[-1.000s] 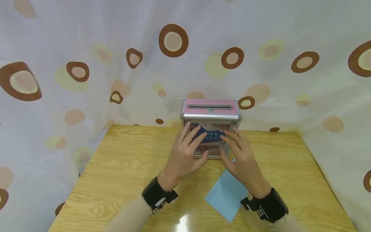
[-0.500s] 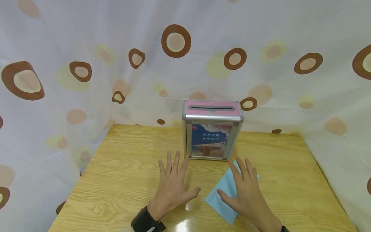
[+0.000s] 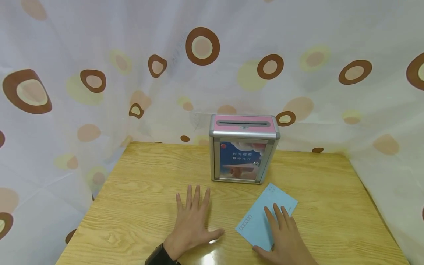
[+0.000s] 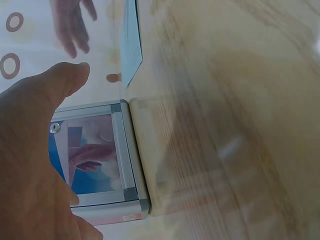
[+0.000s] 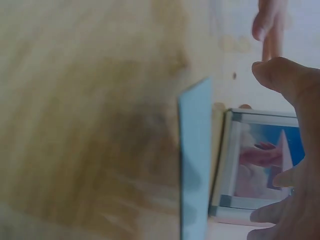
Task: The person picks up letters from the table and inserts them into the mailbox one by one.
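Observation:
A pink letter box (image 3: 243, 151) with silver edges stands upright at the back of the table. Its top has a dark slot, and its front is a framed panel with a blue picture and a small lock (image 3: 255, 164). A light blue envelope (image 3: 256, 213) lies at an angle on the table, just in front of the box and to the right. My left hand (image 3: 192, 226) is spread with straight fingers over the wood, left of the envelope, holding nothing. Over the envelope's lower right part is my right hand (image 3: 285, 237), fingers extended; whether it touches the paper I cannot tell.
The wooden table (image 3: 139, 195) carries the box and envelope. A white curtain (image 3: 232, 84) with brown and yellow rounded shapes hangs close behind the box and along both sides of the table.
Both hands have drawn back from the front of the box toward the near edge, moving lower in view. The box front and more of the envelope are now uncovered.

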Demonstrator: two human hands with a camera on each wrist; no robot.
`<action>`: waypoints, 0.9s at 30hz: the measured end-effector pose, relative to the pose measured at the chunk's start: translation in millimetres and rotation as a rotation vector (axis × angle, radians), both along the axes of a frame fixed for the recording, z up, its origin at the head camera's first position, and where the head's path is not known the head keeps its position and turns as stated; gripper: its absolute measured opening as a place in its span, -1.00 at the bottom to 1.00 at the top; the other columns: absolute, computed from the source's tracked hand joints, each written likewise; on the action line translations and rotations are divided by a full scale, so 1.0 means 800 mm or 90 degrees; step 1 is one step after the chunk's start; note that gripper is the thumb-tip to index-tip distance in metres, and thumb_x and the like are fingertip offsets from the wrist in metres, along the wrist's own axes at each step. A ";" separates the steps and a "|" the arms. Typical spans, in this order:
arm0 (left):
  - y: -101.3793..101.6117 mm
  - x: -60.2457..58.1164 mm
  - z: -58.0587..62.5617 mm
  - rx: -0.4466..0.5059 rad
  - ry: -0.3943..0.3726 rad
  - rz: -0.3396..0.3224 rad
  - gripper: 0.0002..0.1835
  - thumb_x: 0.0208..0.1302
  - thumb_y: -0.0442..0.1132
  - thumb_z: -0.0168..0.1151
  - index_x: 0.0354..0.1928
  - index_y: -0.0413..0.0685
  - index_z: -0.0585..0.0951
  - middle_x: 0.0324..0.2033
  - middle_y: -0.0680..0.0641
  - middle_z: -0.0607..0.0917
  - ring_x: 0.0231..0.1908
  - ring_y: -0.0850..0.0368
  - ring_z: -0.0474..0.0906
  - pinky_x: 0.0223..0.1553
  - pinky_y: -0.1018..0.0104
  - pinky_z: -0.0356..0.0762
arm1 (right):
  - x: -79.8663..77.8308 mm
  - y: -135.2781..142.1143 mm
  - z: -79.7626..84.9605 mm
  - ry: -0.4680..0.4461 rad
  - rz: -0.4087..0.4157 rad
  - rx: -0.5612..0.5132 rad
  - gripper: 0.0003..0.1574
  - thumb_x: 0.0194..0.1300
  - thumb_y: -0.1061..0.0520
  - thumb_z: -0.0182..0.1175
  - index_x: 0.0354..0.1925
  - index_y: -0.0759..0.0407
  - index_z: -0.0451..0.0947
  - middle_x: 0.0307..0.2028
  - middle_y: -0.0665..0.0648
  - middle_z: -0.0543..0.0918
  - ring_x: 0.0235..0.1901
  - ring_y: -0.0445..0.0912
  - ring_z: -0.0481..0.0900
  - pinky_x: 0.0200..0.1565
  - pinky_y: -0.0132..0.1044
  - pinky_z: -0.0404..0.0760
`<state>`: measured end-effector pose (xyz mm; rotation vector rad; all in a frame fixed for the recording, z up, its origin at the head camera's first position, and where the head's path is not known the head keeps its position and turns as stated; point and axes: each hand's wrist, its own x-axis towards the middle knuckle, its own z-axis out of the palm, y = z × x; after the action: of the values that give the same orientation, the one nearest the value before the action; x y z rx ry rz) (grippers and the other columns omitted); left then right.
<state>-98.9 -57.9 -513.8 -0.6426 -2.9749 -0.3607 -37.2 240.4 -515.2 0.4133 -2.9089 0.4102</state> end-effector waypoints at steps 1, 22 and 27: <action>0.000 0.001 -0.001 0.002 -0.005 -0.003 0.36 -0.04 0.65 0.24 0.66 0.01 0.02 0.59 -0.36 0.05 0.59 -0.43 -0.18 0.41 -0.63 -0.29 | 0.003 -0.001 -0.005 -0.012 0.004 -0.005 0.38 -0.04 -0.52 0.47 0.43 0.33 0.29 0.38 0.53 0.37 0.32 0.55 0.35 0.15 0.50 0.46; 0.017 0.013 -0.009 0.042 -0.091 -0.221 0.30 0.09 0.49 0.33 0.68 0.06 -0.09 0.61 -0.30 0.04 0.60 -0.38 -0.19 0.46 -0.53 -0.09 | 0.016 -0.034 -0.010 -0.190 0.163 -0.032 -0.45 0.24 0.20 0.32 0.18 0.37 0.57 0.08 0.37 0.70 0.06 0.35 0.67 0.04 0.21 0.69; 0.018 0.010 -0.010 0.068 -0.082 -0.319 0.21 0.17 0.35 0.40 0.68 0.20 -0.09 0.58 -0.17 0.20 0.59 -0.34 -0.05 0.45 -0.44 0.14 | 0.013 -0.034 0.003 -0.180 0.183 -0.061 -0.74 0.21 0.30 0.27 -0.11 0.33 0.71 -0.16 0.22 0.80 -0.14 0.14 0.79 -0.15 -0.04 0.79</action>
<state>-90.8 -43.6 -521.6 -1.3980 -2.8453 -0.6052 -26.7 212.8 -512.5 0.8242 -3.0877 0.6993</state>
